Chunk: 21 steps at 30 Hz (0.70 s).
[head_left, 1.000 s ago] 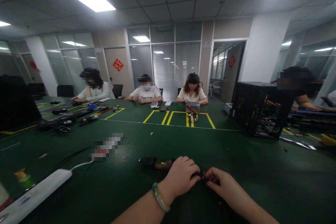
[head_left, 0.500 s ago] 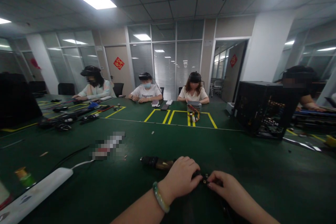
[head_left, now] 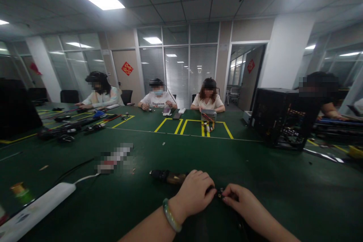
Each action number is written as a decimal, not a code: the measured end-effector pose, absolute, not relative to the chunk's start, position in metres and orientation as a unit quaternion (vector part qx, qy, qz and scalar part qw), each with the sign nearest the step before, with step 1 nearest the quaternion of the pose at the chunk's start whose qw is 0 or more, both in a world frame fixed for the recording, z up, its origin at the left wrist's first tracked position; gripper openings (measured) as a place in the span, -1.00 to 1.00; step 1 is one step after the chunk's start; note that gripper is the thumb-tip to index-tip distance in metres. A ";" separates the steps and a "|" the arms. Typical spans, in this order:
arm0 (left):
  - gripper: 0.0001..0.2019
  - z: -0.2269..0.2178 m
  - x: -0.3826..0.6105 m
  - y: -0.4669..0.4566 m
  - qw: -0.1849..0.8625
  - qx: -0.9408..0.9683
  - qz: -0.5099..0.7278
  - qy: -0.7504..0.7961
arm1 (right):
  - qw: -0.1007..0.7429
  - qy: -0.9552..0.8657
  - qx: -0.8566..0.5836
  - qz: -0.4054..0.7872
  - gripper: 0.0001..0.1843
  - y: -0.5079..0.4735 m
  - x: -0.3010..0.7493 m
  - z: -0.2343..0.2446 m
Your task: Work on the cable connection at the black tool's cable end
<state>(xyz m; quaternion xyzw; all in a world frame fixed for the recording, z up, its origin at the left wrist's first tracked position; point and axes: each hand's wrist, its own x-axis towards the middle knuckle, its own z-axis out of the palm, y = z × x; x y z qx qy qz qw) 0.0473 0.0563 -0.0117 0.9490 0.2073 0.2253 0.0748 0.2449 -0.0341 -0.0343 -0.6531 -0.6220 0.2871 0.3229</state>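
My left hand (head_left: 195, 191), with a green bangle at the wrist, is closed, its thumb and fingers pinching one side of a small black part (head_left: 220, 193) with metal glints. From the other side my right hand (head_left: 239, 198) pinches the same part between thumb and forefinger. What kind of part it is, I cannot make out. A dark cord (head_left: 240, 225) shows faintly below my right hand. Just beyond my left hand lies a black and brown cylindrical tool (head_left: 170, 177), like an electric screwdriver. My left hand hides its near end.
On the left lie a white power strip (head_left: 42, 206) and a green and gold roll-shaped object (head_left: 22, 193). A black computer case (head_left: 279, 119) stands at right on the green table (head_left: 159, 211). Several people sit across, one behind a power supply (head_left: 208, 115). Cables (head_left: 70, 126) lie far left.
The whole view has shifted slightly. My hands still pinch the small black part, nearly unmoved. Across the table, the masked person's hands have moved apart.
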 end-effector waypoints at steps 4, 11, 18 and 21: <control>-0.85 -0.011 0.047 0.057 0.077 0.950 0.223 0.203 | 0.321 -0.625 -0.650 0.291 -0.88 -0.035 0.245 -0.033; -0.84 -0.008 0.047 0.054 0.075 0.950 0.215 0.213 | 0.343 -0.610 -0.649 0.299 -0.87 -0.036 0.245 -0.029; -0.84 -0.010 0.046 0.054 0.077 0.950 0.220 0.209 | 0.356 -0.601 -0.652 0.295 -0.86 -0.034 0.246 -0.027; -0.83 -0.011 0.046 0.055 0.064 0.952 0.214 0.211 | 0.356 -0.607 -0.648 0.292 -0.86 -0.034 0.247 -0.029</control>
